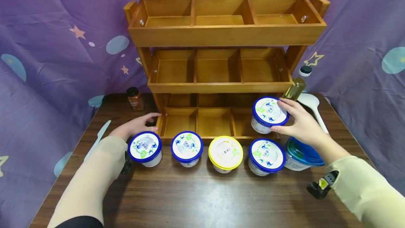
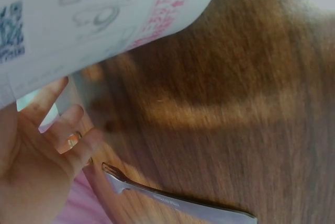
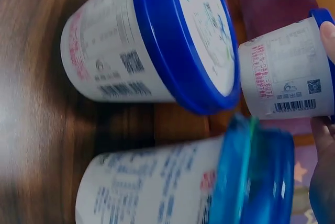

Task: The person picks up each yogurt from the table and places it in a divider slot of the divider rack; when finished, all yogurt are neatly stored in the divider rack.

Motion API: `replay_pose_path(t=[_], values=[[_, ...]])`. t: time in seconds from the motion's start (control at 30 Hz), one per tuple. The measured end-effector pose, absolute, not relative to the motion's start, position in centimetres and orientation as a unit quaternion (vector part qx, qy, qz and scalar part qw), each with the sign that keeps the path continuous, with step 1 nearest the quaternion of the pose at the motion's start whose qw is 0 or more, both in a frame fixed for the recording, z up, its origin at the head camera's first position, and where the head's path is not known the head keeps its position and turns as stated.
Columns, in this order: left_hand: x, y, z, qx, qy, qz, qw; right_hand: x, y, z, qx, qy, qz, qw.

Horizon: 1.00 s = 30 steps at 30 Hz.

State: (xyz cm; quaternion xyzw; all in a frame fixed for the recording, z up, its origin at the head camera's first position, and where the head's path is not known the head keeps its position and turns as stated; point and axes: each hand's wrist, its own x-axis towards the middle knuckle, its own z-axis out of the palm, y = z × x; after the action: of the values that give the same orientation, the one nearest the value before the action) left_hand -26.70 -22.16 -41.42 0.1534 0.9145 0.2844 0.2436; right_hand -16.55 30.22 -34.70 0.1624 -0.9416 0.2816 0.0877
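Observation:
My right hand (image 1: 302, 122) grips a round white tub with a blue lid (image 1: 269, 113) by its rim, thumb and fingers on opposite sides. That tub is upright over the right compartment of the bottom tier of a wooden three-tier rack (image 1: 218, 88); the right wrist view shows its printed side (image 3: 285, 69). At the rack's lower left end is my left hand (image 1: 136, 126), fingers loosely extended and holding nothing; whether they touch the wood I cannot tell. Along the rack's front stand a left blue-lidded tub (image 1: 145, 147), another blue-lidded tub (image 1: 187, 147), a yellow-lidded tub (image 1: 225, 153) and a right blue-lidded tub (image 1: 267, 154).
Under my right forearm sits a tub with a clear blue lid (image 1: 300, 154). An oil bottle (image 1: 295, 85) and a white ladle (image 1: 311, 103) lie beyond it. Left of the rack are a spice jar (image 1: 135, 99) and a pale knife-like utensil (image 1: 99, 136) on the wooden table (image 1: 196, 200).

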Motion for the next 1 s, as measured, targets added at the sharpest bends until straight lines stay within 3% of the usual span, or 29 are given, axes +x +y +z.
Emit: replay_pose_path(t=[1.0], values=[[-26.8, -22.3, -41.5, 0.168, 0.914, 0.275, 0.244, -20.6, 26.1, -37.1, 0.126, -0.967, 0.221, -0.034]])
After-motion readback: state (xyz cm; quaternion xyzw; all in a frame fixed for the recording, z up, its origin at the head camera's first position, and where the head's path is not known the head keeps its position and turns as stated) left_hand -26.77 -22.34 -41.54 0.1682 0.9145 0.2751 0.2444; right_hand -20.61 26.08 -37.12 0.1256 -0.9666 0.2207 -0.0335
